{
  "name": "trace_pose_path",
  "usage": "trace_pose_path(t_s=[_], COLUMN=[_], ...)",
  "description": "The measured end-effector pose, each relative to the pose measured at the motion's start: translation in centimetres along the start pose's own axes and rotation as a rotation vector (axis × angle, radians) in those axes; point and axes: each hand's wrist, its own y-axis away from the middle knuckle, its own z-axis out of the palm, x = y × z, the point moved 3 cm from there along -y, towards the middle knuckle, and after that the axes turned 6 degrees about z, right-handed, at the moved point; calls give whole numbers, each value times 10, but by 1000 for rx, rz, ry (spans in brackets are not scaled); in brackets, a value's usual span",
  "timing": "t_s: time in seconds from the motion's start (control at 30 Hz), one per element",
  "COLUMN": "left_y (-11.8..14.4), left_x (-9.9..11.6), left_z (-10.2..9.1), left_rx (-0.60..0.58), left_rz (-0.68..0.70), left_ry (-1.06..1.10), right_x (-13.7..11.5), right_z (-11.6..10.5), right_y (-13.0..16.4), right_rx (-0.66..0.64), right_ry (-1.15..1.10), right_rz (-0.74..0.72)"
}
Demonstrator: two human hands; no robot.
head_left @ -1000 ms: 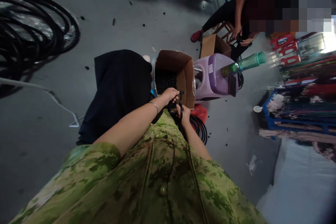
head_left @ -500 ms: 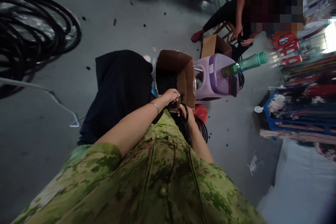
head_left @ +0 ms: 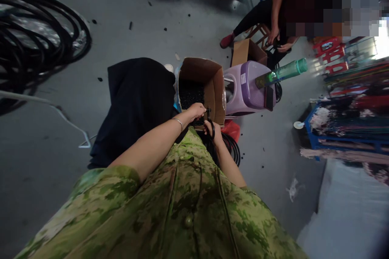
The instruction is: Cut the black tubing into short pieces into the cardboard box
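Observation:
My left hand (head_left: 197,111) is closed in a pinch over the open cardboard box (head_left: 215,89), at a small black piece (head_left: 208,109). What kind of piece it is, I cannot make out. Black-handled scissors (head_left: 212,128) are gripped in my right hand (head_left: 216,133), just right of and below the left. Their blades point up towards the black piece. Inside the box lies a heap of small black pieces (head_left: 191,93). A coil of black tubing or cable (head_left: 232,149) shows beneath my right wrist.
Beyond the box stands a purple plastic stool (head_left: 257,103) bearing a green bottle (head_left: 282,73) and a dark phone-like slab (head_left: 269,98). Another person (head_left: 275,12) sits at the upper right by a second box (head_left: 241,53). Big black coils (head_left: 75,50) lie left; dark cloth (head_left: 136,101) is beside me.
The scissors have shifted slightly, their blades now nearer my left fingertips. My left hand keeps its pinch in nearly the same place. The whole view has slid a little.

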Motion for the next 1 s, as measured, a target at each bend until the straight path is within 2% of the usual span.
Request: trace_pose_path(t_s=[0.47, 0.8, 1.0], left_y=[1, -3, -5], left_x=[3, 0, -2], left_z=[0, 1, 1], left_rx=[-3, 7, 26], left_rz=[22, 10, 3], left_ry=[58, 101, 109], right_x=[0, 3, 1], right_z=[1, 1, 1], right_y=[6, 1, -1], right_rx=[72, 122, 100], right_ry=[8, 46, 69], right_rz=[-77, -55, -58])
